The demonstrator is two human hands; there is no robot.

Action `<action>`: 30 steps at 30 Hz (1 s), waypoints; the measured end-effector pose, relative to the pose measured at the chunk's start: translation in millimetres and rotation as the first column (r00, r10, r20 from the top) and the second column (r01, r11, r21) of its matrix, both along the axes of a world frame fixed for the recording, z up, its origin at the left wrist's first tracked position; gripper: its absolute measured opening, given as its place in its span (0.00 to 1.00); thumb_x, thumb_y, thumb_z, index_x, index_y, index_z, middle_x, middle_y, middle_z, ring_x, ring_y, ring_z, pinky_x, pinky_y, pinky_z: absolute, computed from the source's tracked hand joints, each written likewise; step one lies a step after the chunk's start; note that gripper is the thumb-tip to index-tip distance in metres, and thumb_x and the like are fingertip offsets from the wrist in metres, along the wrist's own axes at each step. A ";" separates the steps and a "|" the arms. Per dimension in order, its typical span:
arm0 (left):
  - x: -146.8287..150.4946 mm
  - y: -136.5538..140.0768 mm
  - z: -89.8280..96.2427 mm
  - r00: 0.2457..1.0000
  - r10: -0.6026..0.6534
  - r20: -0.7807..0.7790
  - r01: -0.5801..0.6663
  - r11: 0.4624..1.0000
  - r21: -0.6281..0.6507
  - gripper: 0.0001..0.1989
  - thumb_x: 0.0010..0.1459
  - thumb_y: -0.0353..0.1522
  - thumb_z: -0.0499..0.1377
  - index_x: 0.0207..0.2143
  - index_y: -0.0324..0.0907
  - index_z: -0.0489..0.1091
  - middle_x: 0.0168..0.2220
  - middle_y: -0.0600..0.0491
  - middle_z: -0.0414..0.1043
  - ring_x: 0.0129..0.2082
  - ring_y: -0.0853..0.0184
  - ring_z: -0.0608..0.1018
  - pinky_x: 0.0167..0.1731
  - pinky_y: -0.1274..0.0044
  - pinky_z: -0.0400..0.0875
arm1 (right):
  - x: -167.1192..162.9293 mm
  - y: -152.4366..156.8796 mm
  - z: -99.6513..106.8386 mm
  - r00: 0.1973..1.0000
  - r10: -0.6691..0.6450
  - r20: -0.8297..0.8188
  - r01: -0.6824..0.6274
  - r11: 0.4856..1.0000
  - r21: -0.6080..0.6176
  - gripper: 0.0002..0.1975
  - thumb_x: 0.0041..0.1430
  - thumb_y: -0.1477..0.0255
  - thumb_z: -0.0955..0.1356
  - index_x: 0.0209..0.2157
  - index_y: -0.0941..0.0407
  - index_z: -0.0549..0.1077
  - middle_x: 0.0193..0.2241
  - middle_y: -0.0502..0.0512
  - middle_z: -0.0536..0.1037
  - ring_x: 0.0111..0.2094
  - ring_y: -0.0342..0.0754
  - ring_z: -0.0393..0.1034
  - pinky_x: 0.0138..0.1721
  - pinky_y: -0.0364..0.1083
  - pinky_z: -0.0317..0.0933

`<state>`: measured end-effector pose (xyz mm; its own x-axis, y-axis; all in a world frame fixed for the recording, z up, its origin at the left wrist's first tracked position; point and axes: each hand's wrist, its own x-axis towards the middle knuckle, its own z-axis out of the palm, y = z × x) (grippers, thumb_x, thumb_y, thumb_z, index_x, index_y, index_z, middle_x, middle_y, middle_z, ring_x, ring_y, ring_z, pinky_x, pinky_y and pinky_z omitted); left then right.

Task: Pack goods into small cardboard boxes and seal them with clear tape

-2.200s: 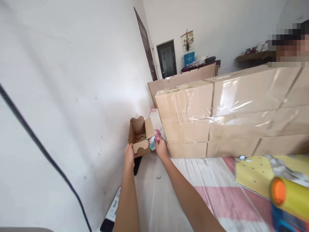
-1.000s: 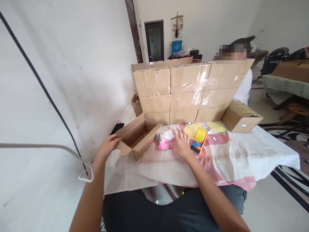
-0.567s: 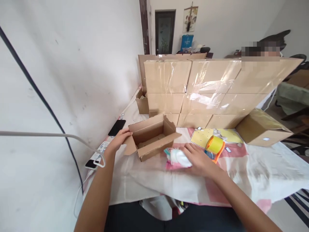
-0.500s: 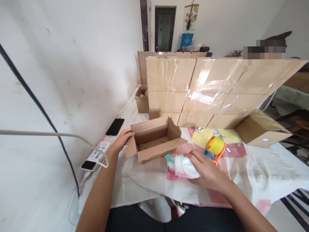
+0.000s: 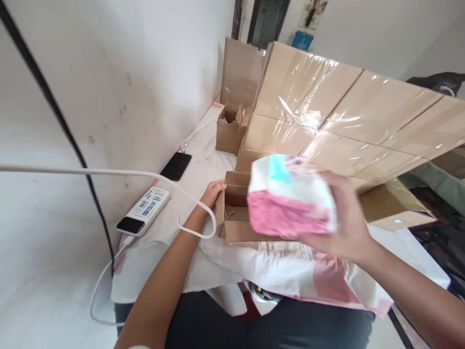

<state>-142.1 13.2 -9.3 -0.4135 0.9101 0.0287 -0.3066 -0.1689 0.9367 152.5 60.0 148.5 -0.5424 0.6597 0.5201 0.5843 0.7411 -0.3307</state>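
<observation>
Blocky pink-and-white plastic packet (image 5: 290, 201) is clamped in the right hand (image 5: 347, 220) near the oblong brown cardboard box (image 5: 240, 231), imo best steadied by the left hand (image 5: 210, 195) gripping its end.

Dark charcoal, smooth-looking cloth legwear (image 5: 312, 320) is worn below, near black in the middle and greyer toward the outer right side. The forearms (image 5: 170, 271), left hand (image 5: 213, 194) and right hand (image 5: 345, 218) are bare.
</observation>
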 end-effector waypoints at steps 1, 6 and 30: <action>-0.5 0.3 0.0 1.000 -0.013 0.003 0.013 1.000 0.017 0.15 0.47 0.43 0.64 0.24 0.39 0.72 0.24 0.52 0.73 0.29 0.63 0.75 0.32 0.75 0.69 | -17.4 1.7 4.1 0.989 0.133 0.059 -0.132 0.991 -0.015 0.44 0.54 0.37 0.68 0.62 0.51 0.68 0.56 0.66 0.73 0.53 0.62 0.74 0.51 0.61 0.69; -2.9 -6.0 3.4 1.000 -0.020 0.012 0.019 0.997 0.081 0.15 0.47 0.42 0.64 0.24 0.40 0.71 0.23 0.55 0.70 0.26 0.68 0.71 0.29 0.78 0.65 | -70.1 20.2 7.8 0.744 0.373 0.555 -0.455 0.890 0.013 0.33 0.55 0.58 0.74 0.58 0.59 0.66 0.50 0.67 0.77 0.49 0.64 0.74 0.46 0.57 0.68; 0.0 -10.3 6.2 0.999 -0.045 0.005 0.044 0.992 0.119 0.16 0.51 0.42 0.63 0.32 0.38 0.79 0.29 0.52 0.77 0.36 0.62 0.76 0.40 0.74 0.67 | -115.4 23.1 -22.1 0.236 0.178 0.955 -0.320 0.942 -0.096 0.24 0.59 0.69 0.70 0.56 0.63 0.73 0.42 0.69 0.83 0.42 0.64 0.81 0.36 0.52 0.68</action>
<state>-142.1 2.9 -3.1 -0.3729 0.9180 0.1349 -0.3235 -0.2649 0.9084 37.1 83.1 126.5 -0.8166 0.3780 -0.4362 0.2043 0.8961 0.3941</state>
